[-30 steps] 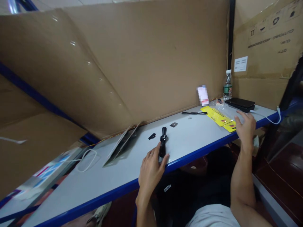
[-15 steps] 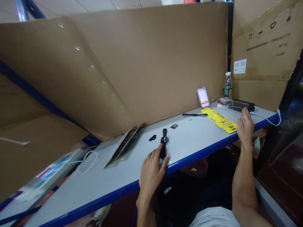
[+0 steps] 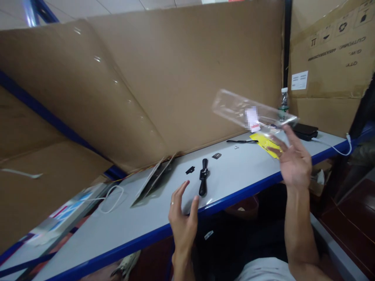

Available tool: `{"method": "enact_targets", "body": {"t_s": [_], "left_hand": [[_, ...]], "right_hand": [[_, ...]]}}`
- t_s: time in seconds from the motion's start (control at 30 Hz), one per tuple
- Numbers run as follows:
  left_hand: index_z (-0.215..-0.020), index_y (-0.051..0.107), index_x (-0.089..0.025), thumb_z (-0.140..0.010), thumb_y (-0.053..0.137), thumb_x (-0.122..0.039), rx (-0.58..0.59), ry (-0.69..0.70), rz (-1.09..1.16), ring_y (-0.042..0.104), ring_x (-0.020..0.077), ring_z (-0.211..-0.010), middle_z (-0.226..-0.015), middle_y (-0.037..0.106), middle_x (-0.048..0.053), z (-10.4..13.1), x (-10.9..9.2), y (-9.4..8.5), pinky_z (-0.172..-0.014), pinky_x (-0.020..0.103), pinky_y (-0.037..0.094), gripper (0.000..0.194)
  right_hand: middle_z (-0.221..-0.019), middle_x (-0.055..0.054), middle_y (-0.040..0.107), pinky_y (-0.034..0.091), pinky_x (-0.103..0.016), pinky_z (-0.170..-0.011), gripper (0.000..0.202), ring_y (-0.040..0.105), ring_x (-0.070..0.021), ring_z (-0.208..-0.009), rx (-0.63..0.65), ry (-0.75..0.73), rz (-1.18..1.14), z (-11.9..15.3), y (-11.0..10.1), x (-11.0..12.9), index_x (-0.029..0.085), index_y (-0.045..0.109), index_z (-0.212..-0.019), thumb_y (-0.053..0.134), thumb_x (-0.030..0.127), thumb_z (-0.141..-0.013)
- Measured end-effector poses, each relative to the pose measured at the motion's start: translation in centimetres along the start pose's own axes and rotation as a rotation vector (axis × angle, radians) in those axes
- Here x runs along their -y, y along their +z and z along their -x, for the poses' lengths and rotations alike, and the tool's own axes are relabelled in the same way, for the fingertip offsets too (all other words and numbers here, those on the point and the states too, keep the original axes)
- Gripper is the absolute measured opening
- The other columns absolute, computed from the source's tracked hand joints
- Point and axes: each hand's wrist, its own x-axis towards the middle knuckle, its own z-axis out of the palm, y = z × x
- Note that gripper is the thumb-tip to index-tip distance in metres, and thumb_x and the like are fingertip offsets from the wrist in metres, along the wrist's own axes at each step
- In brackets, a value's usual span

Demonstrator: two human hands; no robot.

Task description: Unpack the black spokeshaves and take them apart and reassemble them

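Observation:
A clear plastic tray, blurred by motion, is raised above the table at the right. My right hand holds its near right end. My left hand is open over the table's front edge, fingers apart, with nothing in it. Just right of its fingertips lies a black two-handled tool on the tabletop. Two small dark flat pieces, one left of the tool and one behind it, lie nearby. A thin black bar and a small metal part rest farther back.
A yellow card lies partly behind my right hand. A bottle, a black case and a white cable are at the right. Leaning panels stand at the left, and a cardboard wall rises behind.
My right hand has lifted the clear tray off the table's right end and moved it left. My left hand has let go of the black tool and drawn back, opening.

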Motion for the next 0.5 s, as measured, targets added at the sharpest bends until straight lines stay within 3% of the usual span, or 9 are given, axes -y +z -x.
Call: {"method": "enact_targets", "body": {"t_s": [0.07, 0.13, 0.23, 0.3, 0.4, 0.5], "left_hand": [[-0.144, 0.057, -0.028, -0.096, 0.064, -0.046, 0.02, -0.059, 0.221, 0.055, 0.031, -0.137, -0.144, 0.061, 0.012, 0.7, -1.2, -0.5, -0.119, 0.053, 0.038, 0.052], [-0.153, 0.048, -0.034, -0.086, 0.074, -0.055, 0.03, -0.034, 0.447, 0.054, 0.0347, -0.139, -0.147, 0.06, 0.01, 1.1, -2.7, -0.9, -0.118, 0.057, 0.039, 0.075], [-0.152, 0.047, -0.046, -0.069, 0.082, -0.068, -0.105, 0.018, 0.673, 0.047, 0.0386, -0.145, -0.155, 0.053, 0.003, 1.1, -4.9, -1.7, -0.119, 0.062, 0.038, 0.093], [-0.148, 0.051, -0.049, -0.069, 0.08, -0.067, -0.248, 0.044, 0.692, 0.044, 0.0383, -0.146, -0.154, 0.054, -0.003, 1.2, -6.1, -2.3, -0.121, 0.063, 0.035, 0.086], [-0.145, 0.053, -0.05, -0.072, 0.074, -0.062, -0.451, 0.061, 0.589, 0.045, 0.0364, -0.145, -0.151, 0.056, -0.006, 1.4, -6.9, -3.2, -0.123, 0.063, 0.032, 0.076], [-0.143, 0.052, -0.045, -0.077, 0.068, -0.058, -0.612, 0.012, 0.583, 0.057, 0.0303, -0.131, -0.131, 0.066, -0.001, 1.3, -6.2, -3.8, -0.117, 0.056, 0.041, 0.069]], "right_hand": [[-0.165, -0.005, 0.041, 0.063, -0.039, -0.087, 0.038, 0.066, -0.026, -0.125, 0.226, 0.162, -0.171, 1.3, 3.1, 0.0, 0.036, 0.068, -0.136, 0.062, 0.035, -0.098], [-0.164, -0.007, 0.042, 0.063, -0.039, -0.088, 0.043, 0.067, -0.0265, -0.124, 0.451, 0.379, -0.295, 3.0, 6.3, -0.3, 0.034, 0.065, -0.138, 0.066, 0.043, -0.096], [-0.162, -0.012, 0.045, 0.06, -0.037, -0.092, 0.056, 0.066, -0.0274, -0.125, 0.761, 0.709, -0.483, 6.0, 10.6, -1.2, 0.026, 0.064, -0.141, 0.075, 0.044, -0.09], [-0.153, -0.014, 0.053, 0.06, -0.037, -0.091, 0.062, 0.069, -0.0273, -0.119, 0.881, 0.884, -0.573, 8.0, 12.5, -2.0, 0.022, 0.064, -0.142, 0.077, 0.048, -0.087], [-0.125, -0.017, 0.071, 0.06, -0.037, -0.086, 0.073, 0.075, -0.0257, -0.103, 0.975, 1.082, -0.61, 10.1, 14.0, -3.0, 0.015, 0.062, -0.144, 0.078, 0.055, -0.085], [-0.115, -0.016, 0.074, 0.061, -0.037, -0.078, 0.076, 0.076, -0.0256, -0.097, 1.085, 1.103, -0.513, 10.8, 14.4, -3.3, 0.014, 0.057, -0.148, 0.07, 0.06, -0.09]]}}
